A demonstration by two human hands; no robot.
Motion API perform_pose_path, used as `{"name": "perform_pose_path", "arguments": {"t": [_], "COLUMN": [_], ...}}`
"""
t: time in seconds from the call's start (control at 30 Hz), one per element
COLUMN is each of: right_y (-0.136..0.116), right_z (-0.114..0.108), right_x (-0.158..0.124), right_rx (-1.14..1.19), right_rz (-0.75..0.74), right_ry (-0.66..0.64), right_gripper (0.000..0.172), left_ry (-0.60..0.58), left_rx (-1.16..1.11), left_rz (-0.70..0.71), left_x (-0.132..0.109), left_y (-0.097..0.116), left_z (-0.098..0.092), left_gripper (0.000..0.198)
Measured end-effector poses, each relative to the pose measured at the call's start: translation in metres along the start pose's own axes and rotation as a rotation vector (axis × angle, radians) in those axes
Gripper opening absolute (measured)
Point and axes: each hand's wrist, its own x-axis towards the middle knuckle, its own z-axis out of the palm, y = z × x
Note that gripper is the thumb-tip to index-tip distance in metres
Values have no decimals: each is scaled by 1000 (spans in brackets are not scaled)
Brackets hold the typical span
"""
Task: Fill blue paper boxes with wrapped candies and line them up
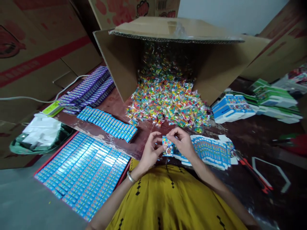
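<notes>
Between my two hands is a small blue printed candy box [168,150], held upright over the near edge of the table. My left hand [153,148] grips its left side, thumb across the printed front. At the box's top edge, the fingers of my right hand [182,142] are pinched together; whether they hold a flap or something small is hard to make out. Beside my right hand lies a fanned row of flat blue cartons [211,150]. Just beyond both hands, wrapped colourful candies [168,102] spill from a large cardboard box [216,67] lying on its side.
Filled blue boxes form a row [107,124] on the left and pack a red-edged tray [83,172] below. Purple boxes [88,86] stand behind. A red-and-black cutter [254,174] lies right, near stacked blue cartons [231,107]. A green bag [40,134] sits far left.
</notes>
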Motion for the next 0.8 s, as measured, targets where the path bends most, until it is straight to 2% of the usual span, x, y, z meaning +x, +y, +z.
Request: {"name": "perform_pose_path", "arguments": {"t": [0.17, 0.43, 0.5, 0.63, 0.7, 0.73, 0.8], "right_y": [-1, 5, 4, -6, -9, -10, -10], "right_z": [-7, -18, -16, -12, -10, -9, -8], "right_x": [9, 20, 19, 9, 2, -2, -9], "right_rx": [19, 93, 19, -222, -288, -331, -456], "right_rz": [118, 205, 165, -46, -105, -123, -168], "right_ry": [-132, -224, -223, -164, -220, -273, -362], "right_gripper": [22, 24, 25, 24, 17, 28, 73], "left_ry": [55, -30, -53, -55, -24, -5, 29], "left_rx": [215, 347, 348, 315, 270, 246, 200], "left_rz": [117, 131, 110, 89, 100, 104, 98], "left_x": [-2, -4, -4, -3, -1, 0, 3], "left_y": [5, 6, 6, 6, 7, 7, 6], "left_z": [-3, -10, -11, -14, -16, -18, -20], "left_gripper": [41, 53, 55, 47, 41, 38, 37]}}
